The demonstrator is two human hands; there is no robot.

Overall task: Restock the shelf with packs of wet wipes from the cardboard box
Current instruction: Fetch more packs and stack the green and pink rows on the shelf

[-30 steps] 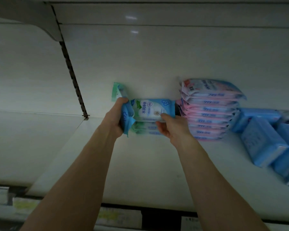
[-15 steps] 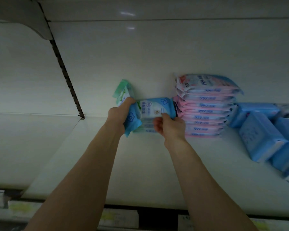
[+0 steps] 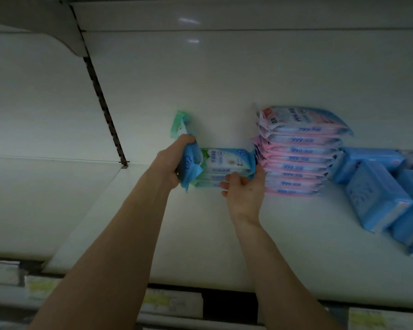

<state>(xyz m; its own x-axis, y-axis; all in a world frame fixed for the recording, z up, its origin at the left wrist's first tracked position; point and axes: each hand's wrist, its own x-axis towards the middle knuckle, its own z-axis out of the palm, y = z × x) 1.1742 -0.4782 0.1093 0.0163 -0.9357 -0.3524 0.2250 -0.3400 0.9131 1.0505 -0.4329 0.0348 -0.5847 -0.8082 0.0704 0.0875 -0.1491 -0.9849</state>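
Note:
A small stack of blue-and-green wet wipe packs point(image 3: 227, 163) lies on the white shelf point(image 3: 200, 234), close to its back wall. My left hand point(image 3: 171, 163) grips the stack's crumpled left end. My right hand point(image 3: 244, 189) holds its right front corner, thumb on the front edges of the packs. Behind my left hand one green-edged pack point(image 3: 180, 125) stands upright against the back wall. The cardboard box is out of view.
A tall stack of pink-and-blue wipe packs point(image 3: 296, 151) stands right beside the held stack. Blue packs point(image 3: 377, 194) lie tumbled at the far right. A slotted upright point(image 3: 103, 101) runs down the back wall on the left. Price labels point(image 3: 169, 303) line the shelf's front edge.
Both hands have pushed the blue-and-green stack deeper and lower onto the shelf, toward the pink stack. My right hand has slid from the top pack to the stack's right front corner.

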